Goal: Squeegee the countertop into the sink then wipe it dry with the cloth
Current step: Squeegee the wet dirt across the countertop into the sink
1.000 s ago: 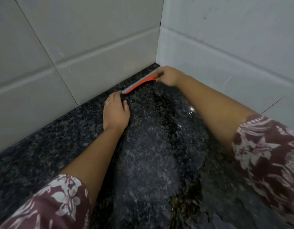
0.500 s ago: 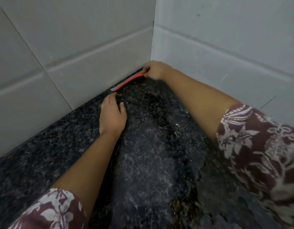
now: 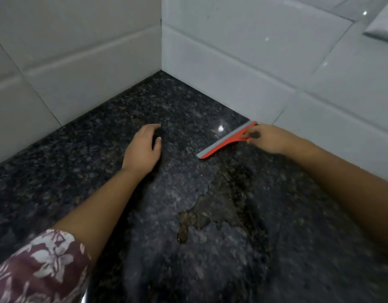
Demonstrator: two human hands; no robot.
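A red squeegee [image 3: 227, 141] with a grey rubber blade rests blade-down on the dark speckled granite countertop [image 3: 97, 154], one end near the right wall. My right hand [image 3: 267, 138] grips its handle. My left hand [image 3: 144, 149] lies palm-down on the counter to the left of the blade, fingers loosely spread, holding nothing. A puddle of water [image 3: 212, 206] spreads on the stone just in front of the squeegee. No sink or cloth is in view.
White tiled walls meet in a corner [image 3: 161, 68] at the back of the counter, closing it on the left [image 3: 57, 68] and right [image 3: 276, 68]. A white ledge [image 3: 383, 25] shows at the top right.
The squeegee was tucked along the left wall in the corner; my right hand has pulled it back toward me along the right wall. My left hand stayed on the counter.
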